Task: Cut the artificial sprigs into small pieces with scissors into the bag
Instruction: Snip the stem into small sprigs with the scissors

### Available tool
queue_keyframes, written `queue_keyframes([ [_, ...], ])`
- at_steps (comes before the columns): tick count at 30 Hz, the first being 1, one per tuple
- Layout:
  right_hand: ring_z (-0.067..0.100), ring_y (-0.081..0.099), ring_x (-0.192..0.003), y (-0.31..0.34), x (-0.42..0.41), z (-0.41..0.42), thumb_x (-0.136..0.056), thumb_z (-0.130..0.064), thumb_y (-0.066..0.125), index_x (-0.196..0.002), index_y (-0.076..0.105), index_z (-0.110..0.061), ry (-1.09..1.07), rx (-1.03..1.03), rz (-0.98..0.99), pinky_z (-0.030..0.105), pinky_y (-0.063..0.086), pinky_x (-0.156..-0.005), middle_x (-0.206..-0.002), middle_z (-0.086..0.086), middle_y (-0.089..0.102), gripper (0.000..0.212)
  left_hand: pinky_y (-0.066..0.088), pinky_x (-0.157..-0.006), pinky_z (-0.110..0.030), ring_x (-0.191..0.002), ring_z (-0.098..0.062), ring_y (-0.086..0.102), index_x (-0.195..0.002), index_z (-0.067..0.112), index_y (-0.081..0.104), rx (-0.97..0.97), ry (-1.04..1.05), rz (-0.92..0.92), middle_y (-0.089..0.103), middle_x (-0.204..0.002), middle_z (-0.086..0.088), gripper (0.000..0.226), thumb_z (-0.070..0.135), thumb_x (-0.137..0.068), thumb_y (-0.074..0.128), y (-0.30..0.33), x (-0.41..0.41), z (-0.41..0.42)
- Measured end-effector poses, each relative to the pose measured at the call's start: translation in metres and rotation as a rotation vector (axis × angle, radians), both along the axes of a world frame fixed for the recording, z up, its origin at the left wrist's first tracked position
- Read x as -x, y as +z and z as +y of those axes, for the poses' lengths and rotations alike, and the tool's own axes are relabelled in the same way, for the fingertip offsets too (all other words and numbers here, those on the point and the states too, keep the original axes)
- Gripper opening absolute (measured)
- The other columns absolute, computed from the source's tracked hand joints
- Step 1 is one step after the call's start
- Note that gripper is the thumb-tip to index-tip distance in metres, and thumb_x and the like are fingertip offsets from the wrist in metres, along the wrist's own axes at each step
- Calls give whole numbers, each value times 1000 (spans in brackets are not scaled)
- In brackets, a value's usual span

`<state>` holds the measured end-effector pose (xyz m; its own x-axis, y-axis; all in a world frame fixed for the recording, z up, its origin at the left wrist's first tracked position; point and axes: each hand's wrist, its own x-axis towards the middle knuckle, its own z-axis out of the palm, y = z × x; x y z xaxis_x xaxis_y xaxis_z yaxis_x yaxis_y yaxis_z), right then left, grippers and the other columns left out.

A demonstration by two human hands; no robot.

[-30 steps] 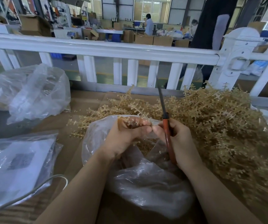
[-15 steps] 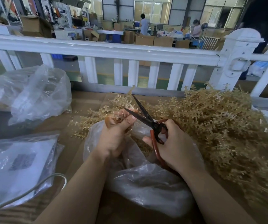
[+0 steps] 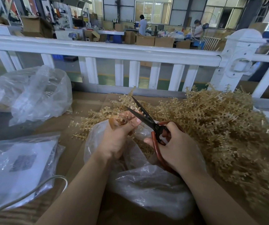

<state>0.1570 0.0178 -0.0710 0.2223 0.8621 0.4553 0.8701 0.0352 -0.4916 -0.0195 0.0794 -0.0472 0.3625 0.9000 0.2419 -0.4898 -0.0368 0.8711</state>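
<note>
At the far left a crumpled clear plastic bag [image 3: 33, 93] lies on the brown cardboard-covered table [image 3: 88, 104], and nearer the camera a flat clear plastic packet with a white printed sheet inside [image 3: 18, 168] has a pale grey cable [image 3: 38, 189] curving across it. In the middle, the left hand [image 3: 119, 135] pinches a small tan plastic sprig [image 3: 124, 116] between curled fingers and thumb, held just above the open mouth of the clear crinkled plastic bag [image 3: 146, 184] that sits between both forearms. The black blades of the red-handled scissors [image 3: 148, 120] are spread apart on either side of the sprig's tip, and the right hand [image 3: 177, 146] grips the red loops with fingers curled through them. To the right a big heap of tan artificial sprigs [image 3: 219, 127] spreads over the table, below the white railing [image 3: 114, 51]
</note>
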Motion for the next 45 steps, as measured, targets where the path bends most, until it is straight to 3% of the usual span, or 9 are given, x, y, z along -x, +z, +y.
queue_keyframes([
  [6,-2,59,-66,-1,0,0,-62,-106,32,-89,42,-41,-6,-16,-17,28,54,-54,-72,-23,60,71,53,-62,-23,-61,-11,62,-63,15,69,-25,35,1,64,-63,0,15,9,-76,71,-4,-2,2],
  [12,-3,58,-63,-1,1,1,-64,-104,34,-88,41,-42,-15,-1,-38,25,52,-51,-68,-24,59,68,50,-58,-16,-58,-6,61,-62,18,69,-73,23,7,63,-60,4,22,7,-81,69,-6,-1,5],
  [19,-2,59,-64,0,1,1,-63,-104,31,-88,40,-40,-8,-9,-42,30,56,-53,-71,-23,59,69,53,-63,-20,-63,-8,65,-66,18,72,-63,-21,-18,67,-65,3,22,5,-83,67,-8,-1,6],
  [25,-4,56,-64,0,1,0,-62,-105,29,-88,40,-40,-2,-14,-47,21,47,-49,-73,-22,59,71,54,-64,-22,-65,-11,66,-66,15,70,-20,-33,-56,67,-65,0,19,3,-81,67,-8,-1,5],
  [31,-5,55,-64,0,1,0,-62,-107,26,-90,46,-38,-14,-17,-53,22,47,-50,-69,-22,59,77,53,-64,-20,-62,-8,64,-61,16,69,-23,-24,-53,65,-62,3,25,3,-81,64,-7,-2,4],
  [37,-3,57,-62,0,1,-2,-66,-103,32,-90,51,-36,-14,-33,-52,26,54,-52,-66,-21,60,73,47,-72,-30,-67,-20,54,-68,3,59,36,-5,-77,54,-70,-11,18,1,-81,72,-6,-3,5],
  [40,-2,58,-63,1,2,-1,-67,-102,34,-88,44,-39,-9,-35,-52,27,55,-52,-68,-22,59,67,52,-64,-24,-63,-13,62,-68,9,67,-2,1,-81,63,-67,-4,16,0,-82,68,-6,-2,3],
  [43,3,61,-68,1,1,-1,-67,-102,33,-89,38,-40,-10,-33,-64,29,55,-53,-78,-22,58,66,56,-71,-31,-76,-20,68,-77,12,72,-28,37,-25,70,-79,-8,6,6,-80,75,-7,-1,4],
  [45,4,61,-67,0,1,0,-67,-101,34,-89,39,-36,-18,-44,-73,26,51,-50,-79,-21,58,69,56,-71,-28,-79,-19,71,-78,17,75,-93,45,29,73,-82,-6,6,11,-79,76,-7,0,4],
])
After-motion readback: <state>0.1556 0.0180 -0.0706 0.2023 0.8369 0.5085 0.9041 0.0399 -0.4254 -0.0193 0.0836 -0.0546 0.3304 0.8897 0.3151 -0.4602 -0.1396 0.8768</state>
